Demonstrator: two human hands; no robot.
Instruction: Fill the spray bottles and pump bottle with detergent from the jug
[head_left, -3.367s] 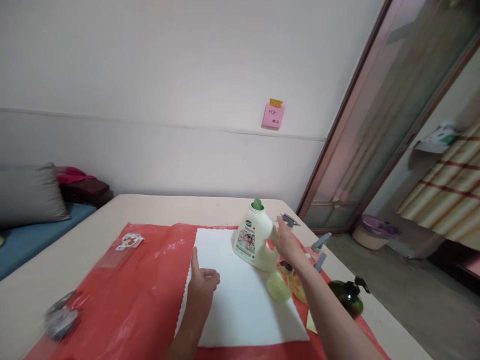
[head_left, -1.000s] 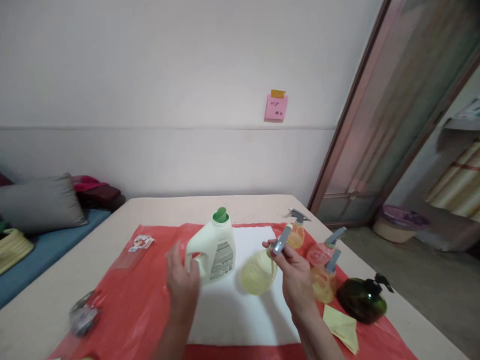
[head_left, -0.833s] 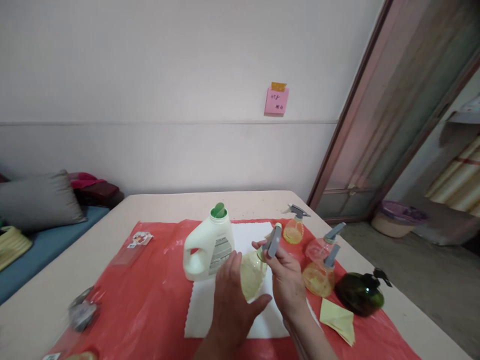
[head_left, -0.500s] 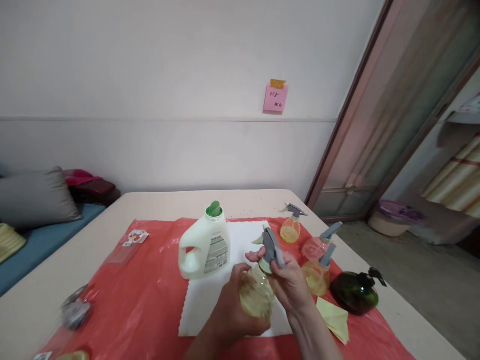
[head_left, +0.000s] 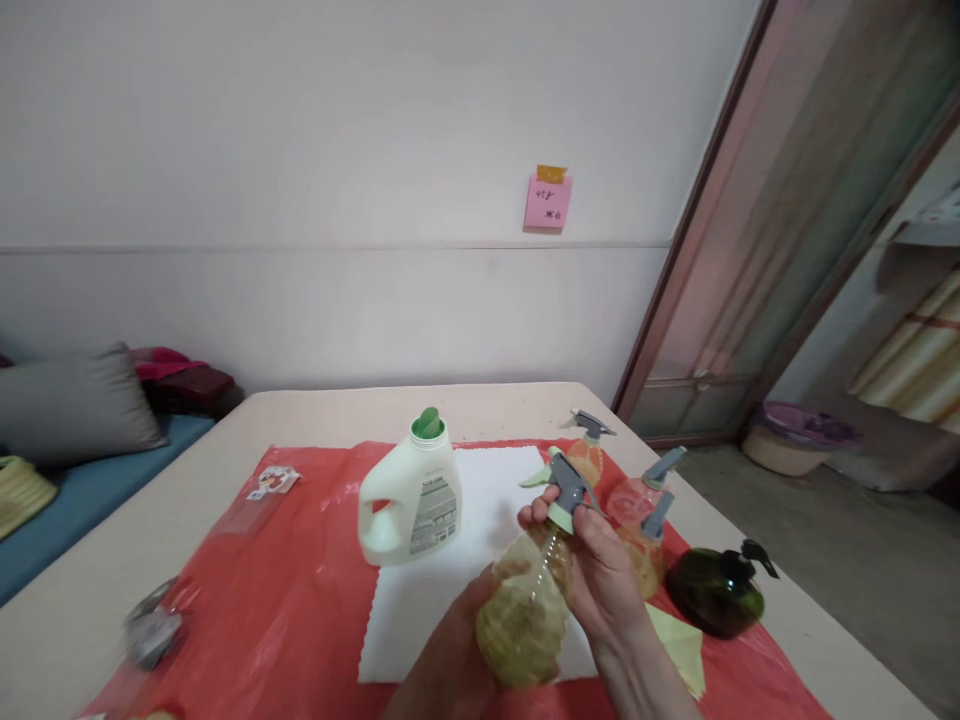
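Over the white sheet [head_left: 409, 630], a yellow-tinted clear spray bottle [head_left: 525, 625] is held tilted, its grey and pale-green trigger head pointing up and left. My left hand [head_left: 459, 645] is wrapped around the bottle's body from the left and below; part of its fingers is hidden behind the bottle. My right hand [head_left: 606, 575] grips the neck and collar just under the trigger, fingers closed around it. To the left stands a pale-green detergent jug [head_left: 431, 500] with a green spout in its open mouth.
Right of my hands are an orange spray bottle [head_left: 587, 458], a pink one [head_left: 630, 500], another orange one [head_left: 645, 560], a dark-green pump bottle [head_left: 712, 590] and a yellow cloth [head_left: 679, 645]. Red plastic sheeting [head_left: 300, 600] covers the table; a crumpled clear-grey item [head_left: 154, 630] lies left.
The spray bottle has tilted further and moved slightly right and down. My right hand has shifted lower around its neck, and the trigger head has turned.
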